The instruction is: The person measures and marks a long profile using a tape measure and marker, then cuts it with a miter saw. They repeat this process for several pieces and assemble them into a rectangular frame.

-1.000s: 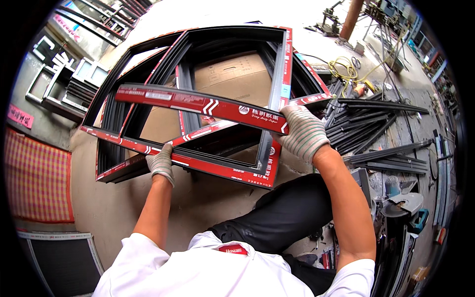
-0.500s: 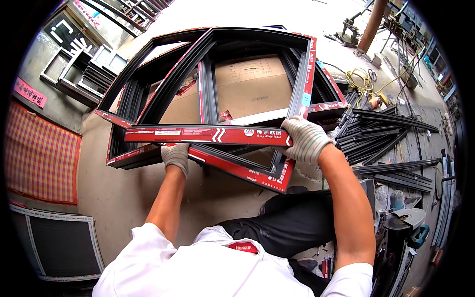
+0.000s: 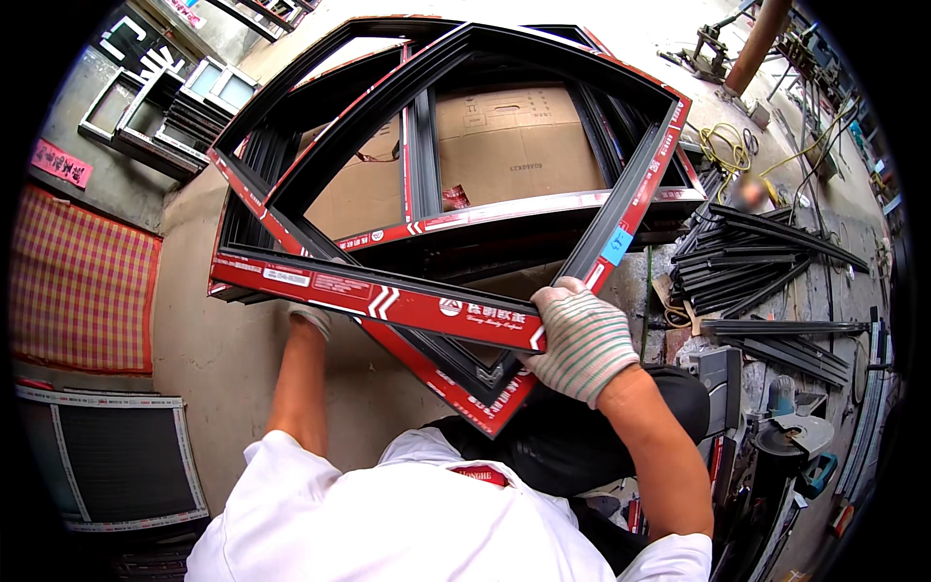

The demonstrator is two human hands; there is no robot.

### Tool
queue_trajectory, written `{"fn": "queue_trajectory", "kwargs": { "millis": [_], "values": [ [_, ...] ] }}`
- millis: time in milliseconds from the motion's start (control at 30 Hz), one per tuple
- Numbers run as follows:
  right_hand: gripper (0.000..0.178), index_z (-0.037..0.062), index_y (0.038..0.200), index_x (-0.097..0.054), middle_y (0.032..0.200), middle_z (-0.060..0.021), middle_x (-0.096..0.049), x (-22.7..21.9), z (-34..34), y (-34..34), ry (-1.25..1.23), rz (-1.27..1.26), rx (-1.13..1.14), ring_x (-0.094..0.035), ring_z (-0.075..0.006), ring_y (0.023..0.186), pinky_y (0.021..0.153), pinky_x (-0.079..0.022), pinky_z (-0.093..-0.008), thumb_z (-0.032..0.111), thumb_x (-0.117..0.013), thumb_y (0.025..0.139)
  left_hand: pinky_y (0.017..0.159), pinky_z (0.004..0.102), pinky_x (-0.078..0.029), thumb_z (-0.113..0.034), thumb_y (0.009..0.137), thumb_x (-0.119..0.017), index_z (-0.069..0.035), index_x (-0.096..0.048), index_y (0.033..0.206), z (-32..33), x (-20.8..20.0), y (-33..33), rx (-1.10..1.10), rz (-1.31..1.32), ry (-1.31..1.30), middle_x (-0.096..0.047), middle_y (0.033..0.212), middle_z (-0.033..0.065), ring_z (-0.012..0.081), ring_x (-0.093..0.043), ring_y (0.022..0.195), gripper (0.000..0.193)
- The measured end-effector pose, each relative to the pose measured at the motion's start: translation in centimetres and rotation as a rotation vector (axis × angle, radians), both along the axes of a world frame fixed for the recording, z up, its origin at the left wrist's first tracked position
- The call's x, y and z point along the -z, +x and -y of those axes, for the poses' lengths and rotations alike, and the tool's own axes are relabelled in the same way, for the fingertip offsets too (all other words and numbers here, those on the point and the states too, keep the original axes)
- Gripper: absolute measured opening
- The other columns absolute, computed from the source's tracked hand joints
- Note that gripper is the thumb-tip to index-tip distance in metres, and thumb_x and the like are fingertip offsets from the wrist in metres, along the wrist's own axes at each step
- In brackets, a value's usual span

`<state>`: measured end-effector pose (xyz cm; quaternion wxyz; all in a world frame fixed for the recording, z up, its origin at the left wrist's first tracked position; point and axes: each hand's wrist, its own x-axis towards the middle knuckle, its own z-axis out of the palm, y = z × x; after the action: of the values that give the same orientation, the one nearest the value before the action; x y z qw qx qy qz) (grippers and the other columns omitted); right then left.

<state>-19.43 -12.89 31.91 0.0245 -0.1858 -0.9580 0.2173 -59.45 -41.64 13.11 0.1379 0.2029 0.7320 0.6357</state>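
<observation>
A dark metal window frame (image 3: pixel 417 303) with red film on its sides is tilted up in front of me, over a stack of similar frames. My right hand (image 3: pixel 587 339), in a striped knit glove, is closed around its near right corner. My left hand (image 3: pixel 310 318), gloved too, grips from below at the near left side; the red-filmed bar hides most of its fingers. Another window frame (image 3: pixel 456 388) lies at an angle just under the top one, its corner pointing at me. A blue sticker (image 3: pixel 616 246) is on the top frame's right bar.
Brown cardboard (image 3: pixel 509 145) shows through the frames. Black metal profiles (image 3: pixel 742 262) lie in heaps at right, near a yellow cable (image 3: pixel 722 145) and a cutting machine (image 3: pixel 790 436). At left hang a checked cloth (image 3: pixel 82 281) and, lower, a dark screen panel (image 3: pixel 126 461) leans.
The top window frame has turned and come toward me with my right hand, its near right corner lower and further left. My left hand has gone further beneath the frame.
</observation>
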Motion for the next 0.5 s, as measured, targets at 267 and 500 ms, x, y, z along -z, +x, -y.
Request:
{"fn": "queue_trajectory", "kwargs": {
  "millis": [267,500],
  "values": [
    [0.049,0.0021,0.112,-0.067,0.113,-0.0164,-0.072,-0.3,1.5,-4.0,-0.084,0.060,-0.009,-0.065,-0.0331,0.119,0.099,-0.059,-0.0428,0.033,-0.086,0.079,0.054,0.0303,-0.046,-0.013,0.093,-0.078,-0.007,-0.070,0.092,-5.0,-7.6,-1.0,-0.064,0.116,-0.165,-0.063,0.077,-0.0024,0.0105,-0.059,0.065,0.010],
    [0.046,0.0021,0.112,-0.066,0.113,-0.0184,-0.072,0.0,2.4,-6.0,-0.106,0.018,-0.101,-0.066,-0.0332,0.117,0.098,-0.058,-0.0435,0.035,-0.083,0.084,0.068,0.0453,-0.066,-0.002,0.093,-0.072,-0.003,-0.068,0.118,-5.4,-8.0,-6.9,-0.028,0.327,-0.097,-0.074,0.095,0.0113,0.0271,-0.074,0.077,0.026]
  ]
}}
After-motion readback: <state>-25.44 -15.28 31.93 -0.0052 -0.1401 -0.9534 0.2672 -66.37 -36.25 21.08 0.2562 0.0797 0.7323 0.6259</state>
